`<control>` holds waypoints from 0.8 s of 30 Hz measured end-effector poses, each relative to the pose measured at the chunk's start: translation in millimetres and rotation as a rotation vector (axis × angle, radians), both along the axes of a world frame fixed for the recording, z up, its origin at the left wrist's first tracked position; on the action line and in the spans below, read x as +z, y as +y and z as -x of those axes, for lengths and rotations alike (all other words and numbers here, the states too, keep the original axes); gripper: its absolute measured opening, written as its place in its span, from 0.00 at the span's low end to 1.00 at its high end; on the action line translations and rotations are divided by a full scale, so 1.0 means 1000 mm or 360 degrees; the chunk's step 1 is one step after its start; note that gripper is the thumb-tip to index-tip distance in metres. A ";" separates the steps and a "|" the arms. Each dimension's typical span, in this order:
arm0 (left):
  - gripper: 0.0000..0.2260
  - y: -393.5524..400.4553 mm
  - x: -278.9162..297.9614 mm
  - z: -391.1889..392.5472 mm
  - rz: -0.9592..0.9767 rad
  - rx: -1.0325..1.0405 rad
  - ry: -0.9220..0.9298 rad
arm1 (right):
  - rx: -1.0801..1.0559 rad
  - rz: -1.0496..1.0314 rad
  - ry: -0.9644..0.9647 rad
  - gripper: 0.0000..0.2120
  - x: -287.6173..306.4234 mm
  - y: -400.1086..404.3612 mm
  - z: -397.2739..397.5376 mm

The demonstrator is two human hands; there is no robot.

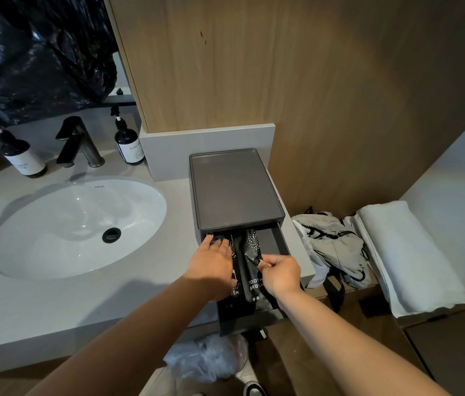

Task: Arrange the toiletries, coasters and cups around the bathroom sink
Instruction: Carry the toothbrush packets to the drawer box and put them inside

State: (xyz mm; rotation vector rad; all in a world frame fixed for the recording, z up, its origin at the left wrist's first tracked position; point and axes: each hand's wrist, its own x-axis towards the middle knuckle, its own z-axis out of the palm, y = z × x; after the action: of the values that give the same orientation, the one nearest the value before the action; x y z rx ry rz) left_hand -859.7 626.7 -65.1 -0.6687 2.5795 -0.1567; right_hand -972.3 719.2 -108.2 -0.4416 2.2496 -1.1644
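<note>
Sorting black foil toothbrush sachets (252,277) inside the pulled-out drawer (271,241) of a dark grey organiser box (234,190), just right of the white oval sink (54,221). Right hand (279,271) pinching one sachet's crumpled upper end; left hand (214,260) flat, fingers straight, pressing a second sachet (232,290) down. Judged early: two dark pump bottles (128,144) already flanking the black tap (78,141), box top bare, no coasters or cups in sight. Off to the right, a folded white towel (405,252) beside a grey bag (331,241).

Black toothbrush packets (254,270) with white dotted print lie in a dark grey drawer box (234,190); grey counter (54,304), white sink (74,227), white towel (405,252).
</note>
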 end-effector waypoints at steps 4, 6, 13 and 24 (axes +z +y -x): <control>0.34 0.000 0.000 0.001 0.0001 -0.0014 -0.0012 | 0.0084 -0.0060 -0.0019 0.10 0.003 -0.002 0.001; 0.34 0.000 0.000 0.001 -0.0003 -0.0017 0.0002 | 0.0153 -0.0101 -0.0022 0.10 0.004 -0.005 0.001; 0.35 -0.001 -0.003 0.000 -0.0037 -0.0024 0.0058 | 0.0386 -0.0248 0.0216 0.11 0.004 -0.002 0.006; 0.39 0.001 -0.010 0.001 0.0001 0.0007 0.0090 | 0.0792 -0.0474 0.0590 0.10 0.025 0.009 0.004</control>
State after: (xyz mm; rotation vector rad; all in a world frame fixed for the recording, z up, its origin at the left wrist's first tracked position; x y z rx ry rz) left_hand -860.7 627.7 -75.4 -0.6882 2.6319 -0.1394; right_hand -976.0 728.4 -83.0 -1.0873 2.3636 -0.5142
